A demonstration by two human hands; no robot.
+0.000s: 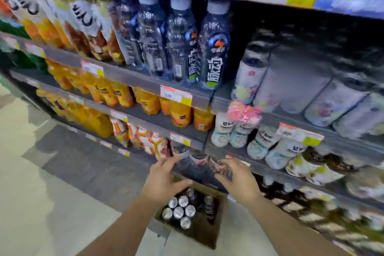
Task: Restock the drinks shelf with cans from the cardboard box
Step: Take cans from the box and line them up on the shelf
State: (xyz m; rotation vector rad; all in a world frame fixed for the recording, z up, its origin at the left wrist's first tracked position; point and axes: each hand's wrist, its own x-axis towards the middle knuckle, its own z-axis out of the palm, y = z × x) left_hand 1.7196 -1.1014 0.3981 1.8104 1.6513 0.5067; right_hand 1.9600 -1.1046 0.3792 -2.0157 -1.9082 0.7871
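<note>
Floor point(41, 203) w/ cardboard box point(216, 233); shelf point(145, 78) w/ bottles point(214, 56).

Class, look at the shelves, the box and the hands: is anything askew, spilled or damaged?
Nothing stands out. The cans stand upright in the open box on the floor, and the bottles stand in rows. The picture is blurred, so fine damage cannot be told.

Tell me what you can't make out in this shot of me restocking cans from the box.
- Right hand, head view: motion blur smears the fingers; whether they hold a can is unclear.
- Cardboard box: the left hand and forearm cover its near-left part, so the can count is unknown.
- Cans in the box: only tops show; labels hidden.
- Price tags: print too blurred to read.
- Lower right shelves: heavy blur.
</note>
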